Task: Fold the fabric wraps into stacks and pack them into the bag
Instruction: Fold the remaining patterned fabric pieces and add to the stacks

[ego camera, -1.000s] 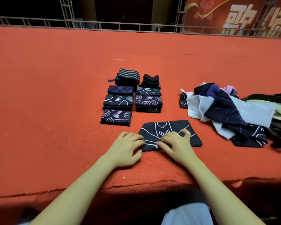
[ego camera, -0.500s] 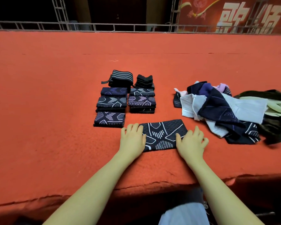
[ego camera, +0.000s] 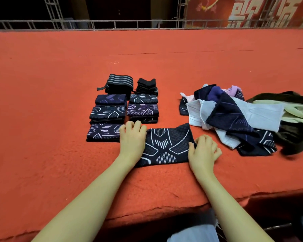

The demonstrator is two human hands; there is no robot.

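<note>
A dark patterned wrap lies flat on the red carpeted surface in front of me. My left hand rests on its left end, fingers bent at the tips. My right hand presses its right end, thumb on the cloth and fingers loosely curled. Folded wraps stand in two columns just beyond my left hand. A loose heap of dark, white and purple wraps lies to the right. An olive and cream bag lies at the far right, partly cut off.
The red carpeted platform stretches far back to a metal truss railing. Its front edge runs just below my forearms. A red banner with white characters hangs at the back right.
My hands have slid apart from the middle of the wrap to its two ends, and the wrap now lies smoothed out wider.
</note>
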